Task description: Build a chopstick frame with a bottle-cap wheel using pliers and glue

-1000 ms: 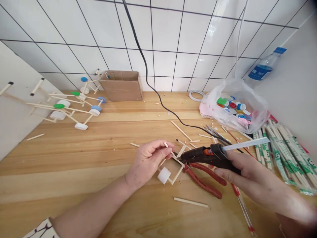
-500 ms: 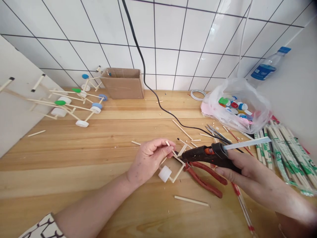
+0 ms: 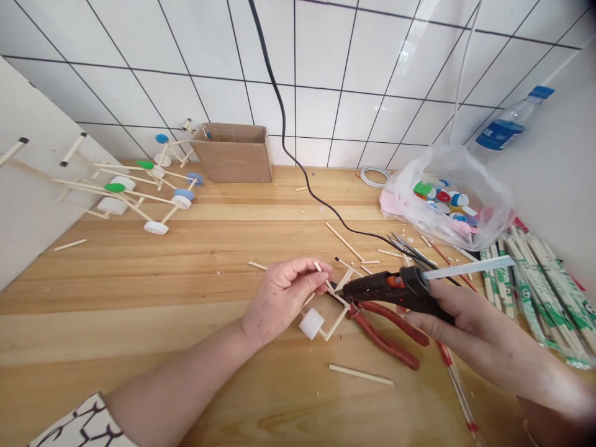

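Observation:
My left hand (image 3: 279, 298) pinches a small frame of thin wooden sticks (image 3: 336, 310) just above the wooden table, thumb and fingers closed on its upper stick. A white bottle cap (image 3: 311, 323) is fixed to the frame's lower end. My right hand (image 3: 465, 323) grips a black hot glue gun (image 3: 395, 289) with a clear glue stick in its back. The gun's nozzle touches the frame beside my left fingertips.
Red-handled pliers (image 3: 386, 332) lie under the gun. Loose sticks (image 3: 361, 374) and scissors are scattered around. A bag of coloured caps (image 3: 447, 198), wrapped chopsticks (image 3: 535, 292), a cardboard box (image 3: 234, 153), a water bottle (image 3: 507, 127) and finished stick models (image 3: 135, 192) line the back and sides.
Both hands stay in nearly the same place, gun nozzle held at the frame. The view has shifted slightly, so the table things appear a little higher.

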The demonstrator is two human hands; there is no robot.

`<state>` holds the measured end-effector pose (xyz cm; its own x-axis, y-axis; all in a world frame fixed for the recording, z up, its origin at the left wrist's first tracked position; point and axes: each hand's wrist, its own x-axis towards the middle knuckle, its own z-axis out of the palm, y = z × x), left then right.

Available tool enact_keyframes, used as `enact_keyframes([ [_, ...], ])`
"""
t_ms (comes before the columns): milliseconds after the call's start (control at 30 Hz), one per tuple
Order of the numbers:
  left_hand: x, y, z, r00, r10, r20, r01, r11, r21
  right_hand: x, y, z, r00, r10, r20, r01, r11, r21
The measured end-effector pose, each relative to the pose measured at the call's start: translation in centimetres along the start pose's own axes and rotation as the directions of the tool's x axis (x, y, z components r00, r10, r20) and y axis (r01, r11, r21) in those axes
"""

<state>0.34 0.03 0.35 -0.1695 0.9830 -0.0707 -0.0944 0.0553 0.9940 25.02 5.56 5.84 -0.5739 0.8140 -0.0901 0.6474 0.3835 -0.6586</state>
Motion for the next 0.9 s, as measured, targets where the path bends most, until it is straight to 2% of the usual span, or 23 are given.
enact_keyframes([
  [100, 0.0, 0.0, 0.0, 1.000, -0.001, -0.003, 0.001, 1.000, -0.012, -0.1, -0.2, -0.3, 0.993, -0.013, 0.116, 0.016, 0.999, -0.028],
  [500, 0.0, 0.2, -0.1, 1.000, 0.004, 0.009, -0.004, 1.000, -0.013, -0.1, 0.7, 0.0, 0.991, -0.032, 0.132, 0.036, 0.999, -0.033],
  [900, -0.1, 0.2, 0.0, 1.000, 0.012, 0.015, -0.011, 1.000, -0.018, -0.1, -0.1, -0.5, 0.985, 0.003, 0.173, 0.006, 0.999, -0.051],
])
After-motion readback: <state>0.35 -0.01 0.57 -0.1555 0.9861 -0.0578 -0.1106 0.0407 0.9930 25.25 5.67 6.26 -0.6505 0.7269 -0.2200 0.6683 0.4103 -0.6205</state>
